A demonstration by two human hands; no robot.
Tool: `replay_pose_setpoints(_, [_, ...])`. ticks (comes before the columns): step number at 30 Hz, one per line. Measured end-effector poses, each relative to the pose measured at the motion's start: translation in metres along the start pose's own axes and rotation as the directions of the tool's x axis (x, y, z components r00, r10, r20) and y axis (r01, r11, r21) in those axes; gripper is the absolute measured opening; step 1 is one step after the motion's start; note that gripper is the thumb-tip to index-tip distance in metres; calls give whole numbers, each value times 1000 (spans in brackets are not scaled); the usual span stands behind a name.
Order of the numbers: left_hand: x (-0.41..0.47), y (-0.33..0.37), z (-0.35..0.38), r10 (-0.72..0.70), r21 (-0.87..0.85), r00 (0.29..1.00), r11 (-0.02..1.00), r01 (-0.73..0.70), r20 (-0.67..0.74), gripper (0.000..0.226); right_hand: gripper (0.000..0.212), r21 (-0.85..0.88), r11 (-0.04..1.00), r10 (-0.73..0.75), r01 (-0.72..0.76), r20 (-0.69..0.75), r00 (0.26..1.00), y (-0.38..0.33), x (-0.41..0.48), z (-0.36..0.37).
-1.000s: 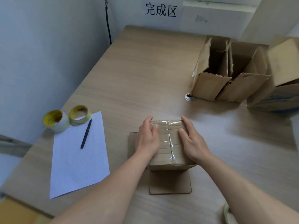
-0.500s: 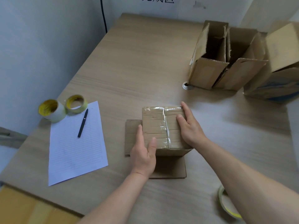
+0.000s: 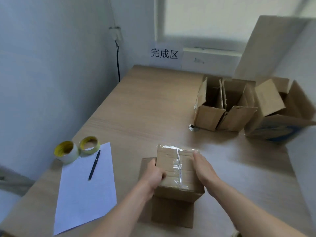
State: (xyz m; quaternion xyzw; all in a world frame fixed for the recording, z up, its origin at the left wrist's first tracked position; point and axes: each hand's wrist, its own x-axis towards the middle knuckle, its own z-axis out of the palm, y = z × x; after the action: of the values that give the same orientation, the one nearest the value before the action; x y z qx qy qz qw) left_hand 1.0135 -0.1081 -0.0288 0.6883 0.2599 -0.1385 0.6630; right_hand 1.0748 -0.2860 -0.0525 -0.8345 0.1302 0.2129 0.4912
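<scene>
The taped box (image 3: 171, 161) is set near the front edge of the table (image 3: 153, 108), about midway along it, on flat pieces of cardboard (image 3: 172, 214); its sealed seam is turned upward. The box is gripped at its left side by the left hand (image 3: 154, 175), with the fingers curled round the edge; the right hand (image 3: 204, 170) is laid along the right side with straight fingers, pressing rather than clasping.

The step in hand is judged to be the lifting of the sealed box off the cardboard (a reading taken from the two-sided hold alone). For this to be done well, the sides should be squeezed evenly, so that the box is not tilted toward the flatter right hand; the right fingers could be brought lower for a surer hold. The box is best raised straight up before being carried, so that the loose cardboard is not dragged along. The open boxes (image 3: 209, 115) at the right edge should be given room; the paper (image 3: 82, 194), pen (image 3: 94, 165) and tape rolls (image 3: 65, 152) by the left edge are well apart.
</scene>
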Motion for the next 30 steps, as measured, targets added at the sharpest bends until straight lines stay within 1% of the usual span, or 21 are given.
replay_pose_setpoints(1, [-2, 14, 1, 37, -38, 999, 999, -38, -17, 34, 66, 85, 996, 7, -3, -43, 999, -8, -3, -5])
replay_pose_setpoints(3, [-8, 41, 4, 106, -195, 994, 974, -111, -36, 7, 64, 318, 948, 15, 13, -86, 996, -27, -13, -23])
replay_pose_setpoints(5, [-14, 66, 2, 165, -302, 985, 938, -171, -45, 32, 66, 549, 832, -15, 74, -111, 994, -43, -27, -42])
replay_pose_setpoints(6, [-14, 74, 2, 188, -349, 980, 916, -197, -60, 40, 67, 617, 780, -31, 106, -131, 991, -50, -35, -52])
replay_pose_setpoints(8, [-11, 82, 1, 192, -412, 976, 885, -218, -105, 47, 69, 683, 715, -42, 151, -174, 984, -58, -49, -66])
replay_pose_setpoints(9, [-9, 79, -2, 172, -435, 978, 877, -206, -116, 50, 68, 694, 706, -34, 144, -170, 985, -58, -51, -67])
replay_pose_setpoints(10, [-10, 79, -1, 172, -432, 982, 882, -190, -82, 51, 66, 703, 698, -12, 138, -182, 983, -53, -56, -71])
replay_pose_setpoints(11, [-12, 76, -2, 176, -410, 983, 895, -177, -41, 52, 63, 688, 717, 14, 110, -172, 985, -49, -59, -72])
replay_pose_setpoints(12, [-14, 70, -3, 169, -387, 986, 909, -154, 5, 51, 61, 643, 763, 40, 62, -142, 989, -44, -59, -70])
replay_pose_setpoints(14, [-18, 57, -2, 129, -286, 988, 953, -101, 83, 48, 58, 472, 880, 92, -45, -77, 993, -31, -68, -64])
replay_pose_setpoints(16, [-24, 41, -2, 49, -160, 993, 987, -31, 108, 41, 55, 318, 940, 142, -126, -27, 989, -13, -81, -51])
replay_pose_setpoints(17, [-25, 33, -2, 23, -98, 995, 995, -14, 99, 39, 52, 285, 948, 153, -142, -14, 988, -4, -86, -45])
replay_pose_setpoints(19, [-28, 22, -1, 4, -1, 1000, 1000, -4, 30, 31, 51, 286, 944, 176, -161, -27, 984, 11, -87, -38])
replay_pose_setpoints(21, [-27, 15, -3, -1, 5, 998, 1000, 2, -55, 20, 59, 259, 945, 223, -198, -69, 972, 16, -80, -34])
replay_pose_setpoints(23, [-27, 11, -6, -17, -14, 997, 1000, 16, -76, 17, 62, 209, 944, 282, -254, -118, 952, 14, -72, -32])
replay_pose_setpoints(25, [-29, 9, -8, -23, -13, 998, 1000, 22, -56, 18, 53, 168, 951, 287, -258, -177, 942, 10, -65, -33])
replay_pose_setpoints(27, [-32, 4, -12, -23, -21, 999, 1000, 22, -41, 18, 39, 92, 975, 219, -203, -217, 951, 6, -58, -37])
replay_pose_setpoints(28, [-34, 2, -14, -22, -32, 999, 999, 21, -39, 18, 40, 56, 985, 173, -165, -203, 964, 5, -56, -39])
replay_pose_setpoints(29, [-33, -1, -17, -24, -48, 999, 999, 22, -37, 18, 49, 15, 992, 126, -125, -155, 980, 2, -55, -40])
replay_pose_setpoints(30, [-32, -2, -19, -26, -61, 999, 998, 24, -41, 18, 64, -38, 996, 80, -84, -96, 992, 0, -55, -42])
